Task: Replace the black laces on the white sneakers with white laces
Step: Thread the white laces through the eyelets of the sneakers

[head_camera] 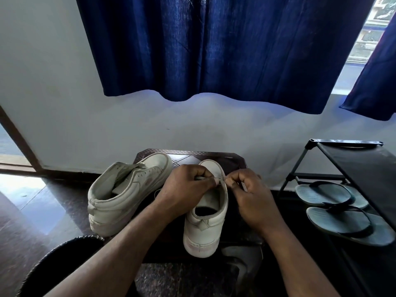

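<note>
Just the one view here, worn on the head, looking forward and down. The wide lens sits close in: the left hand and right hand reach up from the bottom edge and meet just below centre. It faces a pale wall, with a blue curtain filling the top. The floor shows at lower left, and a shoe rack cuts in at the right edge. Straight lines bow toward the corners.

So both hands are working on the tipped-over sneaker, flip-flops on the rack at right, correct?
No. In the head view the left hand and right hand pinch at the upright sneaker, not the tipped-over sneaker beside it. Flip-flops on the rack at right: correct.
</note>
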Tool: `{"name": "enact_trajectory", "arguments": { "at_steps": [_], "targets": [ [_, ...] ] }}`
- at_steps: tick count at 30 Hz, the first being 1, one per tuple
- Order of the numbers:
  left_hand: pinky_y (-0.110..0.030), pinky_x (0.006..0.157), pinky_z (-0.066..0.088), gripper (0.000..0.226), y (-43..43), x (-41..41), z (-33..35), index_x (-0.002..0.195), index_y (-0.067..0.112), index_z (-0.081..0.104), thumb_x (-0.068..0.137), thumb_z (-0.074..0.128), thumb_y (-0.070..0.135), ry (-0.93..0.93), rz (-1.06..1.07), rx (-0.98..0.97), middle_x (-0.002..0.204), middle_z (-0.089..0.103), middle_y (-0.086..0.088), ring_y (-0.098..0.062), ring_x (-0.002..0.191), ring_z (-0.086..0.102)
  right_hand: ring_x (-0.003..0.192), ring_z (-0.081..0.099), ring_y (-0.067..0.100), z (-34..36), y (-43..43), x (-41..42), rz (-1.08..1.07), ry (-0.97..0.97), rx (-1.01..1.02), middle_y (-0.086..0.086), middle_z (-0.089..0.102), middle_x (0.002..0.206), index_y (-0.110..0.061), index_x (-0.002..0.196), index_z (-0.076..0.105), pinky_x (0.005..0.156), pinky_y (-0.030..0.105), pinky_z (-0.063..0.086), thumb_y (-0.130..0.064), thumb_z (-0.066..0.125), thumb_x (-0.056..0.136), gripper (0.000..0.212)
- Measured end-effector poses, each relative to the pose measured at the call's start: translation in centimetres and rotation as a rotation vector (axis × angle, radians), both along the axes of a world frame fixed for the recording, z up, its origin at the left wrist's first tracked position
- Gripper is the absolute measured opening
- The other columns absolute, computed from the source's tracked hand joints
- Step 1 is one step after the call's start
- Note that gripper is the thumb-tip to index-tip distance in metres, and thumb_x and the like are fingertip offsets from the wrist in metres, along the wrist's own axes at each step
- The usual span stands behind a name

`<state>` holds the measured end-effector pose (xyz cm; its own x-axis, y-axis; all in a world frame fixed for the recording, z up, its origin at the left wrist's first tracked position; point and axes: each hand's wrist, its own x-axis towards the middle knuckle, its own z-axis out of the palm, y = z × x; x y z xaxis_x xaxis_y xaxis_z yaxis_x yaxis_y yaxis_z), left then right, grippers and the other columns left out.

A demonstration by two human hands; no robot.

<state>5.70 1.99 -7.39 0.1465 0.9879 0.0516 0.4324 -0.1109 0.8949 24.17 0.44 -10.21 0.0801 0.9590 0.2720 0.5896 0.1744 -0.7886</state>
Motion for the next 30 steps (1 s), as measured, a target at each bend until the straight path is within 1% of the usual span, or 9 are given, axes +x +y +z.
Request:
{"name": "enact_trajectory", "arguments": {
  "at_steps": [2,4,9,13,18,21,24,27,30],
  "targets": [
    [-0.024,0.059,0.042,0.021,0.1,-0.1,0.0,0.078,0.02,0.077,0.09,0.076,0.038,0.005,-0.007,-0.006,0.071,0.07,-0.007,-0.006,0.059,0.051,0.109,0.052,0.025,-0.4,0.4,1.2,-0.152,-0.241,-0.004,-0.007,0.066,0.102,-0.026,0.082,0.067,0.094,0.042,0.043,-0.021,0.072,0.093,0.013],
    [-0.024,0.06,0.042,0.021,0.1,-0.1,0.1,0.078,0.02,0.077,0.09,0.076,0.038,-0.001,-0.009,-0.008,0.07,0.07,-0.004,-0.005,0.059,0.051,0.113,0.049,0.028,-0.5,0.4,2.3,-0.252,-0.329,-0.059,-0.006,0.065,0.108,-0.029,0.081,0.067,0.094,0.039,0.038,-0.027,0.07,0.093,0.013],
    [-0.034,0.065,0.05,0.019,0.3,0.1,-0.2,0.08,0.019,0.077,0.09,0.076,0.035,-0.013,-0.004,0.021,0.081,0.073,-0.012,-0.009,0.065,0.056,0.109,0.055,0.009,-0.1,0.2,1.2,0.018,-0.039,0.097,-0.02,0.068,0.103,-0.04,0.083,0.066,0.096,0.03,0.036,-0.029,0.071,0.093,0.016],
    [-0.043,0.074,0.056,0.018,0.4,0.0,-0.3,0.079,0.022,0.077,0.089,0.077,0.036,-0.035,0.002,0.027,0.077,0.073,-0.004,-0.007,0.066,0.059,0.108,0.058,0.018,-0.4,0.4,-0.1,0.083,-0.017,0.091,-0.016,0.069,0.1,-0.032,0.085,0.07,0.098,0.033,0.043,-0.026,0.067,0.093,0.01],
    [-0.026,0.061,0.042,0.023,0.3,-0.2,-0.1,0.075,0.021,0.075,0.089,0.078,0.039,-0.026,0.003,-0.001,0.059,0.061,0.012,-0.003,0.056,0.049,0.113,0.052,0.026,-0.6,0.8,2.0,-0.172,-0.385,-0.059,-0.01,0.066,0.106,-0.03,0.077,0.066,0.098,0.04,0.04,-0.028,0.07,0.091,0.014],
    [-0.028,0.065,0.044,0.022,0.4,-0.2,-0.3,0.075,0.023,0.076,0.09,0.077,0.038,-0.047,-0.005,-0.003,0.061,0.064,0.01,-0.004,0.058,0.051,0.11,0.054,0.022,-0.4,0.5,2.2,-0.135,-0.293,0.021,-0.014,0.067,0.103,-0.036,0.078,0.065,0.093,0.032,0.038,-0.028,0.076,0.088,0.017],
    [-0.029,0.067,0.045,0.02,0.5,0.0,-0.4,0.074,0.025,0.076,0.089,0.078,0.038,-0.085,-0.012,0.001,0.066,0.067,0.008,-0.004,0.061,0.053,0.107,0.054,0.01,0.1,0.0,0.8,0.034,-0.095,0.132,-0.02,0.069,0.102,-0.032,0.088,0.072,0.09,0.011,0.035,-0.027,0.075,0.092,0.007],
    [-0.03,0.066,0.043,0.019,0.5,0.1,-0.5,0.073,0.027,0.075,0.089,0.078,0.038,-0.116,-0.017,-0.003,0.065,0.066,0.01,-0.005,0.061,0.052,0.104,0.058,0.009,0.1,0.0,-0.2,0.087,-0.014,0.13,-0.017,0.071,0.096,-0.025,0.086,0.072,0.087,0.01,0.038,-0.032,0.065,0.092,0.012],
    [-0.028,0.068,0.044,0.02,0.7,0.0,-0.5,0.075,0.025,0.076,0.09,0.078,0.038,-0.11,-0.012,-0.024,0.065,0.066,0.012,-0.004,0.062,0.054,0.102,0.058,0.014,-0.3,0.4,0.2,0.066,-0.044,0.092,-0.015,0.069,0.092,-0.026,0.081,0.071,0.088,0.014,0.04,-0.017,0.071,0.094,0.015]
  ]
}}
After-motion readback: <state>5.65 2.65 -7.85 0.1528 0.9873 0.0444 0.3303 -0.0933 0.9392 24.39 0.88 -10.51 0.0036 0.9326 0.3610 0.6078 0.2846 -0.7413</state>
